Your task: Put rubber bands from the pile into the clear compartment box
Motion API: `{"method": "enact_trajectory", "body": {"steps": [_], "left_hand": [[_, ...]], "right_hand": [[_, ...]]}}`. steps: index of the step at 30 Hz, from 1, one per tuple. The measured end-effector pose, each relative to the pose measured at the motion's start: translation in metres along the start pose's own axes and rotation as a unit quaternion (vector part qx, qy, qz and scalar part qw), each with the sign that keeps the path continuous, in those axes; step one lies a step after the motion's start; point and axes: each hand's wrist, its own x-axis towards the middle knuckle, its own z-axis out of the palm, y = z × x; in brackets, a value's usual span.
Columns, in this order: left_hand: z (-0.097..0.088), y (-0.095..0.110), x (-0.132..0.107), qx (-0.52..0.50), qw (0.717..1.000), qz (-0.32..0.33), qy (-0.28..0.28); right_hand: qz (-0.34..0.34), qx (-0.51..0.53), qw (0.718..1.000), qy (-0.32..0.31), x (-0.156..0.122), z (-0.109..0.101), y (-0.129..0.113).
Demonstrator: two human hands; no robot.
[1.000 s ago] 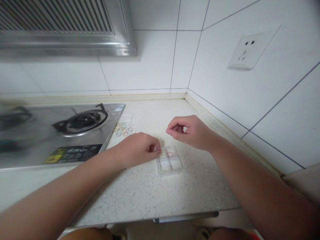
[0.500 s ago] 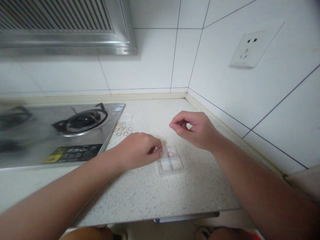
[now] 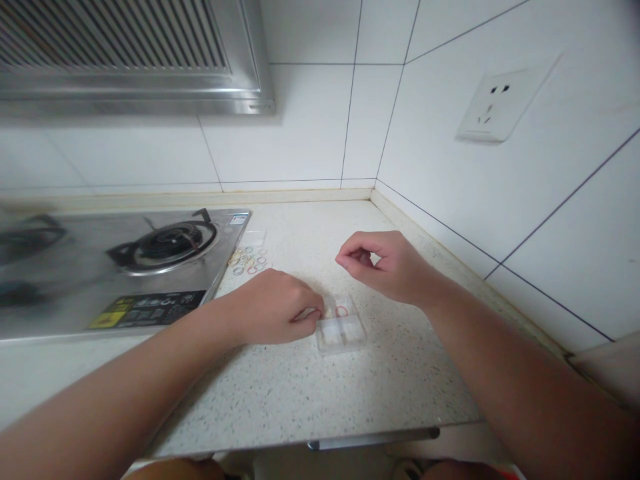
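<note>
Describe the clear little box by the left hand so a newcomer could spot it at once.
Start at the gas stove and move right along the speckled counter. The clear compartment box lies flat at the left hand fingertips. Unlike the loose coloured bands beside the stove, it is a transparent tray holding one red band.

Bare counter (image 3: 300, 393) lies open; gas stove (image 3: 125, 267) blocks left, tiled wall (image 3: 500, 200) right.

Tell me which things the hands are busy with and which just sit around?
Busy with: left hand at small clear plastic compartment box, red rubber ring inside; right hand; pile of coloured rubber rings.
Sitting around: steel gas stove, white wall socket, steel range hood.
</note>
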Motion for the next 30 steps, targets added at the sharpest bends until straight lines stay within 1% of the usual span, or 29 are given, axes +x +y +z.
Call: {"method": "enact_trajectory", "body": {"steps": [3, 8, 11, 14, 16, 19, 22, 25, 27, 29, 30], "left_hand": [[-0.002, 0.001, 0.0, 0.029, 0.999, 0.011, -0.027], [-0.005, 0.002, 0.0, 0.046, 0.998, 0.005, -0.029], [-0.005, 0.001, 0.0, 0.041, 0.999, 0.009, -0.007], [-0.006, -0.002, -0.001, 0.039, 0.998, 0.012, 0.037], [-0.007, -0.006, -0.002, 0.047, 0.996, 0.002, 0.07], [-0.012, -0.019, -0.005, 0.072, 0.989, -0.043, 0.119], [-0.018, -0.037, -0.01, 0.103, 0.972, -0.108, 0.182], [-0.025, -0.056, -0.017, 0.118, 0.937, -0.203, 0.258], [-0.027, -0.067, -0.02, 0.091, 0.907, -0.268, 0.312], [-0.028, -0.078, -0.022, 0.056, 0.889, -0.308, 0.333], [-0.028, -0.083, -0.023, 0.047, 0.889, -0.317, 0.326]], "right_hand": [[-0.003, -0.004, 1.0, -0.005, 0.0, 0.0, 0.001], [-0.001, -0.011, 1.0, -0.013, 0.0, 0.001, 0.004], [0.009, -0.01, 1.0, -0.013, 0.0, 0.0, 0.008], [0.025, -0.015, 0.999, -0.014, 0.0, -0.002, 0.015], [0.035, -0.028, 0.999, -0.02, 0.0, -0.003, 0.021], [0.053, -0.062, 0.996, -0.043, 0.0, -0.003, 0.028], [0.058, -0.09, 0.992, -0.064, -0.001, -0.003, 0.033], [0.061, -0.106, 0.989, -0.078, -0.001, -0.004, 0.035], [0.068, -0.115, 0.987, -0.085, -0.001, -0.005, 0.036], [0.074, -0.122, 0.986, -0.089, -0.001, -0.005, 0.037], [0.076, -0.124, 0.985, -0.09, -0.001, -0.005, 0.037]]}}
